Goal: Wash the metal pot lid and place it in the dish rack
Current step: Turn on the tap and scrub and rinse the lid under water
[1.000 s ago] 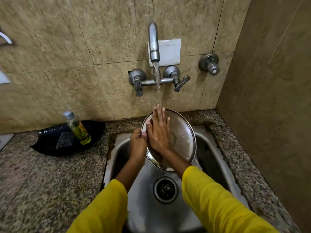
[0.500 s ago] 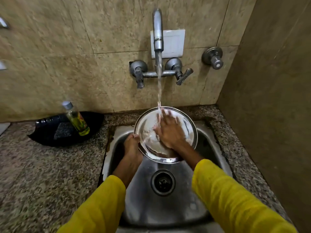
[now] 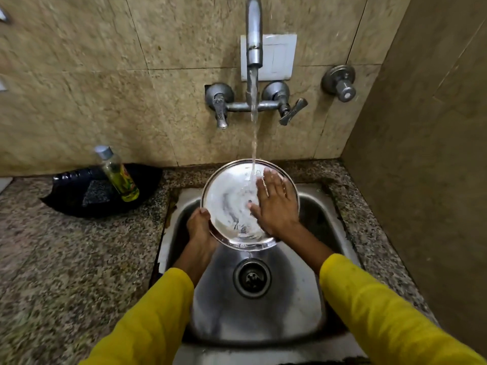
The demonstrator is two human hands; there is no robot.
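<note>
Over the sink, the left hand grips the metal pot lid by its left rim; the right hand lies open-fingered inside, under the tap's stream.

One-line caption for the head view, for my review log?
Left hand holds the pot lid under the running tap while the right hand rubs its face.

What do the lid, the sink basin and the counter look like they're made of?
Lid: shiny metal, likely stainless steel, mirror-bright under the water.
Sink basin: duller brushed steel, smudged grey sheen.
Counter: speckled polished stone, probably granite.
</note>
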